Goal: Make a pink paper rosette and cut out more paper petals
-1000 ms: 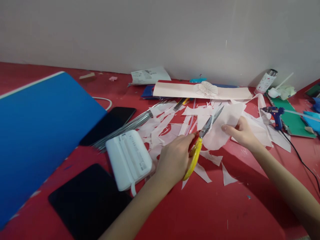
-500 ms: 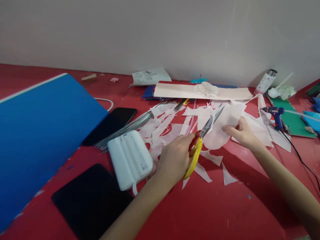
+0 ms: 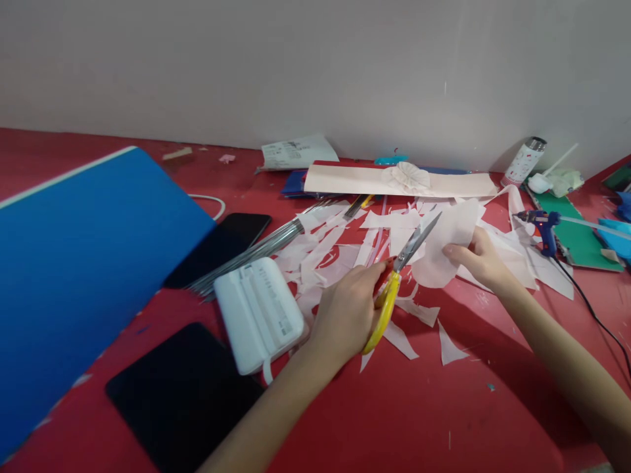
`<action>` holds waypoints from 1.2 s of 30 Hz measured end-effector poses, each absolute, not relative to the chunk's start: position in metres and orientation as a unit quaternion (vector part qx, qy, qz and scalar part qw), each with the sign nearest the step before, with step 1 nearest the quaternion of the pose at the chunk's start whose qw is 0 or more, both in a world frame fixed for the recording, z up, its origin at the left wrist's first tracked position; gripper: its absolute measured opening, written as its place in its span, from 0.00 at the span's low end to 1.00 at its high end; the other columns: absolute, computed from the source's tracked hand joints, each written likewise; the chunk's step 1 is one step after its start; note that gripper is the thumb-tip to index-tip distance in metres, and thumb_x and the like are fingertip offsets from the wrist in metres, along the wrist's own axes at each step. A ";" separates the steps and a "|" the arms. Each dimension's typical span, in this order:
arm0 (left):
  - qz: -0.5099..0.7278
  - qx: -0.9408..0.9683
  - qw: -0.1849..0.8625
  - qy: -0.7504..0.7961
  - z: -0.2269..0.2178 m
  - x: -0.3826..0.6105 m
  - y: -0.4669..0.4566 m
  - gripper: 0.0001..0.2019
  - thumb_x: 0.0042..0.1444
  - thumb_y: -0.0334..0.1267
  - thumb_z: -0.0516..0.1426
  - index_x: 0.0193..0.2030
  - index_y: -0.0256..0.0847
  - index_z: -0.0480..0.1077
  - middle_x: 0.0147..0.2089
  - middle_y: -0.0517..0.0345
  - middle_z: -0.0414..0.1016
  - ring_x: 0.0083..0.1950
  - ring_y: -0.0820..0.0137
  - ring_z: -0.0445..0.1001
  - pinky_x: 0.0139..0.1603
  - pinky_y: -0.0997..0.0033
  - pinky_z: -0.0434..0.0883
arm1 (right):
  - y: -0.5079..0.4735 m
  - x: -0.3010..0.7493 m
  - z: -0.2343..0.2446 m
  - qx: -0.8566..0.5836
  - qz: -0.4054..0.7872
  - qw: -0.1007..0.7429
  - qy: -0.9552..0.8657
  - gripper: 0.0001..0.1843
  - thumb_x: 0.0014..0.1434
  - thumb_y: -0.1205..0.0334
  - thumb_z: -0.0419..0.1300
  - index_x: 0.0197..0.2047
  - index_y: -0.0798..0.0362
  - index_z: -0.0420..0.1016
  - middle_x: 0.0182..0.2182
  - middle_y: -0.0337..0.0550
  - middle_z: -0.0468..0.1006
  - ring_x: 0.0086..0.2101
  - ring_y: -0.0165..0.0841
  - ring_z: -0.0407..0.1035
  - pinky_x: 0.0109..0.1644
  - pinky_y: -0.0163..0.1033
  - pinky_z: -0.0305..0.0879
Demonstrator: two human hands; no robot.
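My left hand point(image 3: 345, 312) is closed around the yellow and red handles of a pair of scissors point(image 3: 397, 279), whose blades point up and right. My right hand point(image 3: 476, 259) pinches a pale pink rounded piece of paper point(image 3: 446, 246) and holds it a little above the red table point(image 3: 419, 407). The scissor blades lie against the left edge of that paper. Several pink paper scraps point(image 3: 325, 246) lie scattered under and around both hands.
A white power bank point(image 3: 260, 314), two dark phones point(image 3: 182, 394) point(image 3: 221, 246) and a bundle of metal wires point(image 3: 256, 249) lie left of my hands. A blue sheet point(image 3: 73, 256) rises at far left. A blue glue gun point(image 3: 542, 226), a tumbler point(image 3: 523, 161) and a paper flower point(image 3: 408, 176) sit behind.
My right hand has lifted the pink paper slightly and turned it, so it stands more upright against the scissor blades. My left hand has stayed almost still.
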State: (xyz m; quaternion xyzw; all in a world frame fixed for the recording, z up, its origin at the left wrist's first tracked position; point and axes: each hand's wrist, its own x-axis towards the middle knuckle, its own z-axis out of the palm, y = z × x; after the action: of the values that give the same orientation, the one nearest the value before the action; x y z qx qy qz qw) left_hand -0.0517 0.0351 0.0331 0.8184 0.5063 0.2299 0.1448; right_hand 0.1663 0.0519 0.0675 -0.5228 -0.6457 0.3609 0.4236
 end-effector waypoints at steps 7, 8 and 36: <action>0.240 0.817 0.160 0.499 0.033 -0.052 0.033 0.10 0.55 0.33 0.50 0.42 0.39 0.69 0.38 0.51 0.76 0.39 0.63 0.74 0.39 0.66 0.70 | 0.052 0.167 0.067 -0.523 0.372 0.416 -0.644 0.07 0.48 0.60 0.56 0.25 0.53 0.63 0.23 0.36 0.63 0.25 0.28 0.57 0.27 0.34 0.55; 0.242 0.817 0.163 0.498 0.033 -0.052 0.033 0.10 0.54 0.32 0.50 0.41 0.39 0.69 0.38 0.51 0.76 0.39 0.63 0.74 0.39 0.66 0.70 | 0.052 0.167 0.067 -0.525 0.374 0.414 -0.643 0.07 0.48 0.59 0.56 0.25 0.53 0.63 0.23 0.36 0.62 0.25 0.27 0.57 0.27 0.34 0.55; 0.246 0.824 0.130 0.493 0.036 -0.054 0.035 0.11 0.54 0.35 0.49 0.38 0.37 0.72 0.32 0.52 0.75 0.32 0.65 0.72 0.32 0.68 0.66 | 0.055 0.171 0.074 -0.508 0.360 0.420 -0.661 0.06 0.46 0.60 0.55 0.23 0.52 0.62 0.22 0.36 0.63 0.24 0.28 0.58 0.26 0.35 0.55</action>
State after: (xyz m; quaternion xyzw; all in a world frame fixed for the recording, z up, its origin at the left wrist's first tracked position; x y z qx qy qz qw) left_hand -0.0542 0.0352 0.0356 0.8243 0.4934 0.2455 0.1299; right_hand 0.1714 0.0551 0.0736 -0.5075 -0.6606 0.3603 0.4199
